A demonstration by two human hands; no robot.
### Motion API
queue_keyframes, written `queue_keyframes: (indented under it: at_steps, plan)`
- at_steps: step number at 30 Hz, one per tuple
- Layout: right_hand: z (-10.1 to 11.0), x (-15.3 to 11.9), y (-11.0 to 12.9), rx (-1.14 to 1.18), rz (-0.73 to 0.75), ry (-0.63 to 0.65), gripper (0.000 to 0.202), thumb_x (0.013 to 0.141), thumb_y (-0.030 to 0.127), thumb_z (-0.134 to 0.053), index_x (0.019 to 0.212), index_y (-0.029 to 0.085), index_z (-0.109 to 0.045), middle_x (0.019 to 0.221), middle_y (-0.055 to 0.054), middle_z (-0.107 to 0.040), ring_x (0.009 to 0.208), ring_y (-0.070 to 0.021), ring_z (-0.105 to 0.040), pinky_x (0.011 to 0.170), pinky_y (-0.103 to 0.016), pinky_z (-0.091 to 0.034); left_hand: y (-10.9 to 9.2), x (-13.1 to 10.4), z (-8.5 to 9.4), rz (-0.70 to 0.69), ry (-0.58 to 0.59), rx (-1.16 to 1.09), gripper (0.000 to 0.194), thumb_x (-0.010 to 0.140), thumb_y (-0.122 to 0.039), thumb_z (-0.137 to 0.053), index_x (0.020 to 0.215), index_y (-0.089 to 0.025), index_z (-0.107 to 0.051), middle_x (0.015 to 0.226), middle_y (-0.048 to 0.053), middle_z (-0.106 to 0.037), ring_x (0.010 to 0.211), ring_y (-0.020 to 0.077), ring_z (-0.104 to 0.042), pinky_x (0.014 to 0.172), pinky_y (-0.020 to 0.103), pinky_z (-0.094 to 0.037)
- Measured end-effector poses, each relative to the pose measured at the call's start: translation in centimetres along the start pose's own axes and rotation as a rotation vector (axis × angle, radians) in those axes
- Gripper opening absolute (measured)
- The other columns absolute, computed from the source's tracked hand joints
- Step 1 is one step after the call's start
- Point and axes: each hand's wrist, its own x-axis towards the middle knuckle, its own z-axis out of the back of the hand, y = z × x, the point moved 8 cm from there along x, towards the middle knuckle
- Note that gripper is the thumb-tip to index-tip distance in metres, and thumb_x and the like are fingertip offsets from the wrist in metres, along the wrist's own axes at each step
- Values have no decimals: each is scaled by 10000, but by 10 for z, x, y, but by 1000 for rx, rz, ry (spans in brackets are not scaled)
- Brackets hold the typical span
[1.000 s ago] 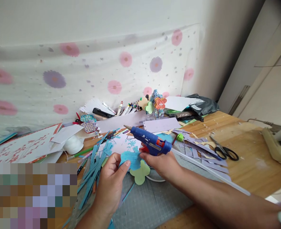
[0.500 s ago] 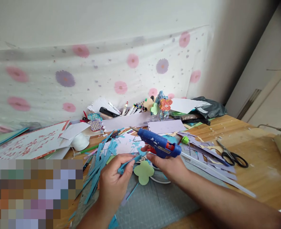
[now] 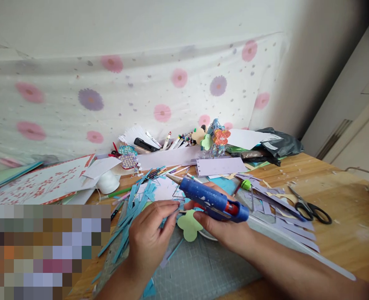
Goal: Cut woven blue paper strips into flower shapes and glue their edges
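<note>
In my right hand [image 3: 223, 231] is a blue hot glue gun [image 3: 207, 196], its nozzle tilted up to the left and its clear glue stick trailing toward the lower right. My left hand [image 3: 149, 233] is closed in a pinch beside it, on a blue paper piece that is mostly hidden by the fingers. A light green paper flower [image 3: 189, 226] sits between the two hands, above the grey cutting mat [image 3: 222, 266]. Blue paper strips [image 3: 124, 233] lie on the mat to the left of my left hand.
Black-handled scissors [image 3: 312, 211] and lilac paper strips [image 3: 299, 233] lie to the right. A white thread spool [image 3: 108, 182] stands at left. Behind are markers [image 3: 176, 142], an orange flower ornament [image 3: 222, 136] and a black plastic bag [image 3: 286, 143].
The glue gun has tipped and shifted slightly right and down with my right hand. The blue paper in my left fingers shows less now. The whole view has shifted a little.
</note>
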Motion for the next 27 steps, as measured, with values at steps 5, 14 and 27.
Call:
queue_keyframes:
  at_steps: [5,14,27]
  plan:
    - [2,0,5,-34,39,-44,82,768,220,-632,845,243,-648,935,-45,-685,919,-226,-651,812,-348,-524,2,-2,0,17,-13,3,242,782,-49,-633,947,-226,-642,910,15,-730,863,170,-683,795,287,-528]
    - [4,2,12,-47,112,-74,117,743,182,-647,848,234,-648,898,-41,-641,881,-207,-630,786,-322,-520,-1,-3,0,-19,-1,13,253,770,-32,-639,934,-223,-630,897,15,-726,856,162,-680,792,283,-531]
    - [12,6,1,-114,26,-30,144,732,234,-648,867,242,-599,889,-35,-624,830,-212,-626,726,-323,-518,4,5,10,-26,-40,50,228,772,-57,-622,912,-231,-666,866,18,-745,817,174,-698,767,287,-543]
